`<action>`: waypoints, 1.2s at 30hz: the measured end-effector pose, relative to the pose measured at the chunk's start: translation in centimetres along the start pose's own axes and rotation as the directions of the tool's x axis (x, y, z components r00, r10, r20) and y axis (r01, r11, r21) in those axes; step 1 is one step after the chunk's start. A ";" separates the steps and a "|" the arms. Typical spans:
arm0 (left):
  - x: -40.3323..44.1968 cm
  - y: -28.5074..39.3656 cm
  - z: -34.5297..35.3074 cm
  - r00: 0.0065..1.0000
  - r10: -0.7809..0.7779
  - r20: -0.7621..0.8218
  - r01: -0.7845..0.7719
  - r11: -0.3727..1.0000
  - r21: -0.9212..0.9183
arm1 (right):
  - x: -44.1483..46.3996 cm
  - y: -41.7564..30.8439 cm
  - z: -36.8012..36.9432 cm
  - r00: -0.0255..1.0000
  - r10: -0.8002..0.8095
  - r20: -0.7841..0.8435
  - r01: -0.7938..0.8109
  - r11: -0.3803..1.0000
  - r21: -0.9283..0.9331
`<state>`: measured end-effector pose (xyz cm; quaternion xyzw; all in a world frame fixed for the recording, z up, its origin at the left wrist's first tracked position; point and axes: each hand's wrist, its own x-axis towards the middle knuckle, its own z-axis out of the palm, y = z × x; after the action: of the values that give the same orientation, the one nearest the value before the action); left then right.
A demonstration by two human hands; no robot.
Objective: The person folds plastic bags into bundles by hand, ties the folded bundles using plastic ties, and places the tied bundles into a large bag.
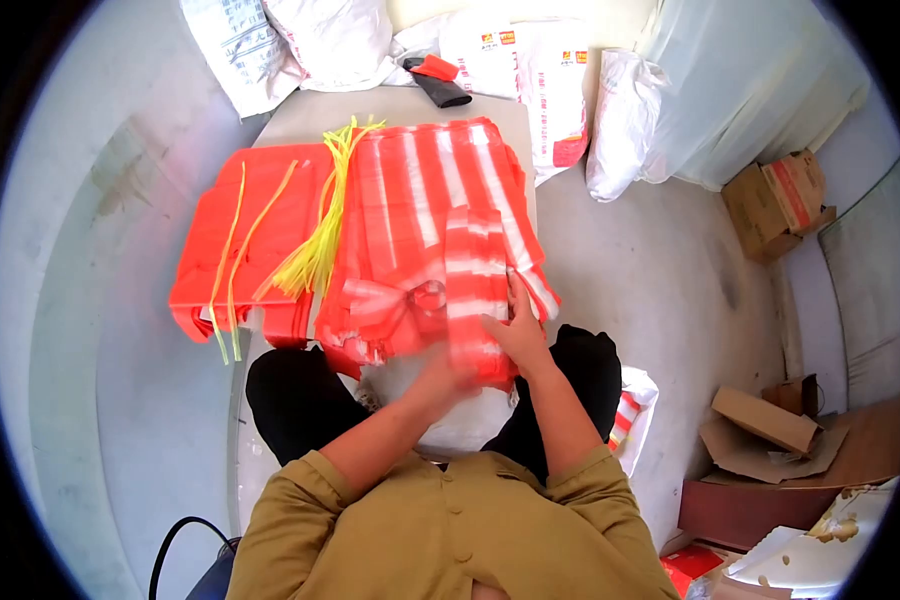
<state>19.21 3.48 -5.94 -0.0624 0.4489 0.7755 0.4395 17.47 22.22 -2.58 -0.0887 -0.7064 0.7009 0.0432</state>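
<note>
A narrow folded red-and-white striped plastic bag (476, 265) lies upright in front of me over a stack of striped plastic bags (400, 190). My right hand (520, 330) grips its right edge, thumb on the front face and the other fingers along the side. My left hand (442, 380) is at its lower left edge, smeared by motion, its fingers not distinct. A bundle of yellow plastic strips (320, 245) lies along the stack's left side. Left of that is a pile of plain red plastic bags (235, 215), with two loose yellow strips (228, 260) across it.
Behind the table (315, 108) stand several white woven sacks (335, 45). A black-and-red item (438, 82) lies at the table's far edge. Cardboard boxes (775, 205) stand at the right wall, and opened cardboard (770, 430) lies lower right. A white sack (638, 415) sits beside my right knee.
</note>
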 end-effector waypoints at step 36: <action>-4.6 10.5 -16.1 0.329 0.924 -0.193 0.184 0.138 0.973 | -0.9 1.9 0.3 0.998 -0.067 -0.015 0.064 0.984 -0.167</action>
<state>9.46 -13.68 -6.39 -0.0154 0.9372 0.3018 -0.1743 18.40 21.74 -4.40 -0.0758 -0.7645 0.6368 0.0656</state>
